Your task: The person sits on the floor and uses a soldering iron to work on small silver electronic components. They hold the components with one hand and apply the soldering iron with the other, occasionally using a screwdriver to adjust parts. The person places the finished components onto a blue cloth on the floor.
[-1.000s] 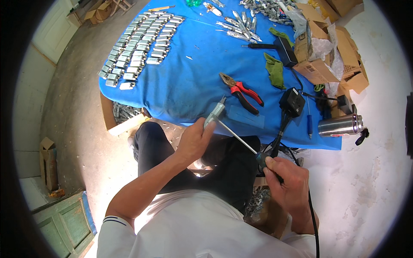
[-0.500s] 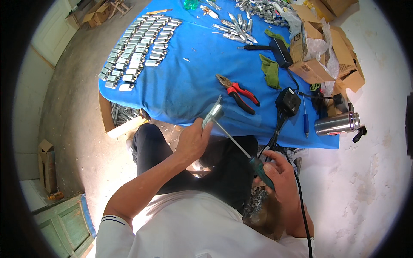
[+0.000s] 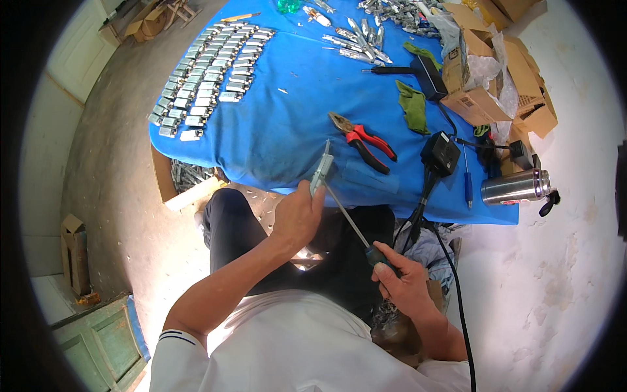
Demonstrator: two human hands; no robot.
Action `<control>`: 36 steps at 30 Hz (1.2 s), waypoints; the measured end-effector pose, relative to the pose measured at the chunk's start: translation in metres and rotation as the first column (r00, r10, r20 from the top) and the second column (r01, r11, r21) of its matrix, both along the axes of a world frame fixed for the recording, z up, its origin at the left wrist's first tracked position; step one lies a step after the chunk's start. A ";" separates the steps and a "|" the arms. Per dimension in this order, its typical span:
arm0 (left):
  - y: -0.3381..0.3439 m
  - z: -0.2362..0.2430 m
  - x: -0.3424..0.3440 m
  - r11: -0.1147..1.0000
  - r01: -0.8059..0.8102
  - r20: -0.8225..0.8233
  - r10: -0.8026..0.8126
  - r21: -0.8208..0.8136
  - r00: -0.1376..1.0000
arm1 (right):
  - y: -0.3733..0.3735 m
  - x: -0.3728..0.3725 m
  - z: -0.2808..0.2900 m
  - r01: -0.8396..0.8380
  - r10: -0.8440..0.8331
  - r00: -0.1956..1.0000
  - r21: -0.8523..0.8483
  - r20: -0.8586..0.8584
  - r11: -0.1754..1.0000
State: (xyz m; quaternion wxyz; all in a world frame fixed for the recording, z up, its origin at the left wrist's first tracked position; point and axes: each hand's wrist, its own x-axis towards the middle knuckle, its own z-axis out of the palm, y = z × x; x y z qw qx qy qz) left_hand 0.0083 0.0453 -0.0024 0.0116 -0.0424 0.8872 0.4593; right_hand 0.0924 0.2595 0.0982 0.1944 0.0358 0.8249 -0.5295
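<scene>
My left hand (image 3: 295,214) pinches a small silvery metal lock-like piece (image 3: 321,172) with a thin rod sticking out of its far end. It is held over the near edge of the blue-covered table. In my right hand (image 3: 403,279) is a screwdriver (image 3: 351,223) with a dark green handle, fingers closed round the grip. Its long shaft slants up to the left, and the tip meets the side of the metal piece near my left fingertips. The exact contact point is too small to make out. Red and black pliers (image 3: 363,142) lie just beyond on the cloth.
Rows of silvery metal pieces (image 3: 208,85) cover the table's left side. Loose metal parts (image 3: 366,43) lie at the back. To the right are a black adapter (image 3: 439,154) with cables, a blue screwdriver (image 3: 467,185), a steel flask (image 3: 516,187), a green cloth (image 3: 413,107) and cardboard boxes (image 3: 478,104).
My right hand has shifted up and left, now gripping the screwdriver handle more fully. The metal piece has turned a little in my left hand, its rod pointing more straight away.
</scene>
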 end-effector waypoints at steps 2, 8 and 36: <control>0.001 0.002 -0.001 1.000 -0.005 0.007 0.005 -0.009 1.000 | 0.000 0.003 -0.012 -0.100 0.222 0.891 0.305 -0.397 0.947; -0.005 0.005 0.000 1.000 0.005 0.003 -0.005 -0.031 1.000 | 0.001 -0.014 0.010 0.200 -0.104 0.902 -0.192 0.420 0.961; 0.001 0.006 -0.004 0.991 -0.031 -0.058 0.024 -0.129 0.998 | -0.010 0.009 -0.028 -0.046 0.195 0.881 0.333 -0.430 0.942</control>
